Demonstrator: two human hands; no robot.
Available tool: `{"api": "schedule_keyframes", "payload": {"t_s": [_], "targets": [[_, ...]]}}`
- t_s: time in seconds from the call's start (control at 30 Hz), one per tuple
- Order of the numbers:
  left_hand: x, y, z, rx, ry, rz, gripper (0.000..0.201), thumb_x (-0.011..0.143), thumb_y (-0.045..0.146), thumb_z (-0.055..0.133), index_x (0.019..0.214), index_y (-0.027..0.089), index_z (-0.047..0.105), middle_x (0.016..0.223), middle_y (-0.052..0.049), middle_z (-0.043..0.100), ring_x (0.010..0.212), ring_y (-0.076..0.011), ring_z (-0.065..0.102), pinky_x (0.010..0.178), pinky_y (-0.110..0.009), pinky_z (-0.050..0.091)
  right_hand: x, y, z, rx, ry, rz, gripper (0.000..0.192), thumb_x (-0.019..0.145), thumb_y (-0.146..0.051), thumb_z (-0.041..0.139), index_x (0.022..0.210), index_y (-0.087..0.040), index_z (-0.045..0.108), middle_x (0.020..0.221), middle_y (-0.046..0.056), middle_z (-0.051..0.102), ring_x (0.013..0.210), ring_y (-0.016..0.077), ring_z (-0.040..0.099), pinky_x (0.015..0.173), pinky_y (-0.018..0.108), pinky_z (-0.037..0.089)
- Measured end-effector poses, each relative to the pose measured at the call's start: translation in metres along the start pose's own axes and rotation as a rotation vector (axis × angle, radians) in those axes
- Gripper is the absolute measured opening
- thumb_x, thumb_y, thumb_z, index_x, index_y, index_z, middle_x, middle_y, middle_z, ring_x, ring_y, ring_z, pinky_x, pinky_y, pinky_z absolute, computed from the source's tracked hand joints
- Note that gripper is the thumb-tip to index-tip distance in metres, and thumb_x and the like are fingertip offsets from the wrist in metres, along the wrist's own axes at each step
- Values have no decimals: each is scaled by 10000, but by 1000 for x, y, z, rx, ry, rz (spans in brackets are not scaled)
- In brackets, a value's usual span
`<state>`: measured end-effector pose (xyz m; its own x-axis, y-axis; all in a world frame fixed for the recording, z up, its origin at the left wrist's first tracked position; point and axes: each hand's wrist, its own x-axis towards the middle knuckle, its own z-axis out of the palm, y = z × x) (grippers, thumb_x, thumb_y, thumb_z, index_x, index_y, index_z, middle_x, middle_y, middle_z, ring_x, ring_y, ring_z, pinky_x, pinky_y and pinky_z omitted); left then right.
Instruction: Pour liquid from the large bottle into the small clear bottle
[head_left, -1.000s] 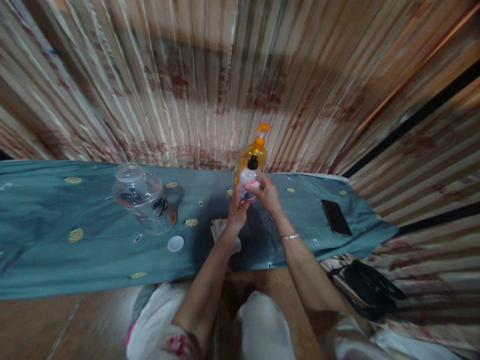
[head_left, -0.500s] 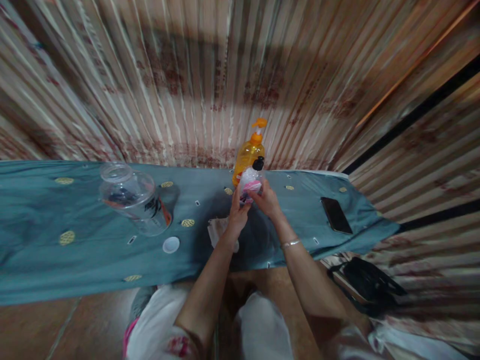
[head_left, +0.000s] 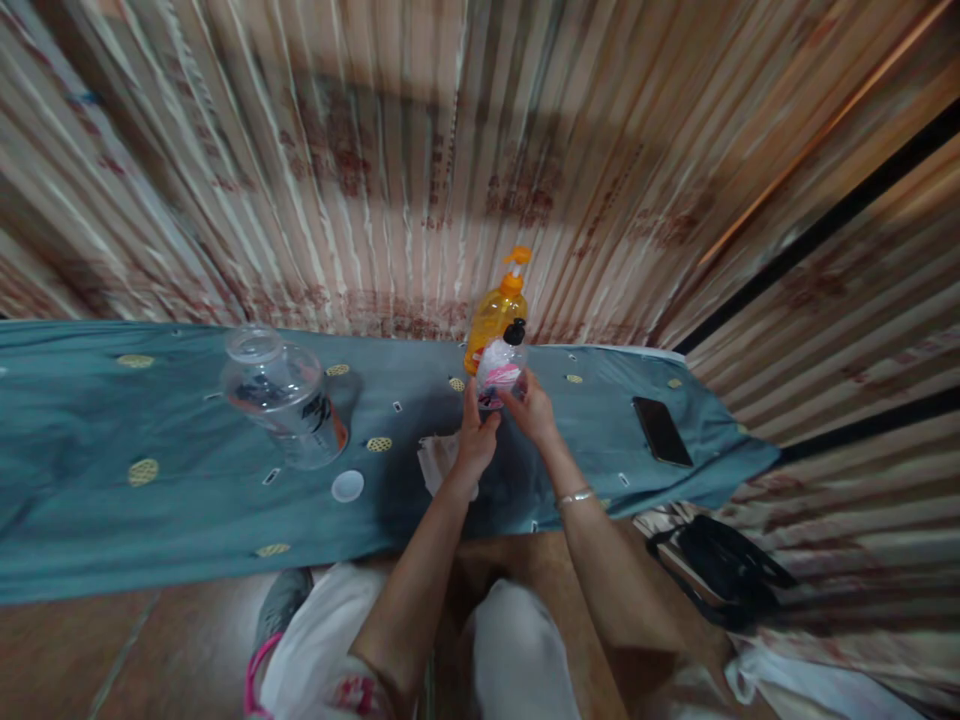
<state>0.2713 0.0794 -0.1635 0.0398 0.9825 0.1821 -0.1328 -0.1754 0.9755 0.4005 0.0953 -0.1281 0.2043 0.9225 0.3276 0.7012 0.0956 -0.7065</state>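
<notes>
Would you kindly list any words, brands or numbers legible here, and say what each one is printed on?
None can be read.
Small bottle, held by both hands: pink label, print blurred.
Clear jar: dark and orange label, lettering too blurred.
Orange pump bottle: no legible print.
Curtain: red marks, illegible.

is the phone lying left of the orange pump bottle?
No, the phone lies on the teal cloth to the right of the orange pump bottle, well clear of both hands.

counter point(head_left: 112, 520): draped in teal cloth
on it: clear jar point(head_left: 289, 405), white lid point(head_left: 348, 486), orange pump bottle point(head_left: 495, 315), phone point(head_left: 661, 431), tissue point(head_left: 439, 462)
</notes>
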Motion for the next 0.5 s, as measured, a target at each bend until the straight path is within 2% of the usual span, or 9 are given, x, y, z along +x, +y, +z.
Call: {"api": "schedule_keyframes", "payload": {"t_s": [0.17,0.23,0.5], "targets": [[-15,4,-9,58,33,0,759,877,277,638,1569,300,327,1687,-70,315,1581,-265,210,1265,-479,241,-31,-2,6,27,88,135,666,877,-456,637,1421,-118,454,1317,248,673,1238,314,660,993,469,548],[-21,9,-17,80,54,5,747,876,269,635,1559,309,337,1676,-68,335,1577,-262,225,1262,-489,246,-45,-8,10,45,109,149,638,883,-454,622,1415,-137,467,1332,237,667,1247,308,655,1010,476,540],[-40,35,-66,149,119,13,695,834,164,618,1499,250,436,1619,-117,424,1517,-284,364,1247,-500,284,-81,-62,39,113,74,75,565,869,-364,613,1384,-157,509,1348,204,666,1265,306,644,1030,497,531]]}}
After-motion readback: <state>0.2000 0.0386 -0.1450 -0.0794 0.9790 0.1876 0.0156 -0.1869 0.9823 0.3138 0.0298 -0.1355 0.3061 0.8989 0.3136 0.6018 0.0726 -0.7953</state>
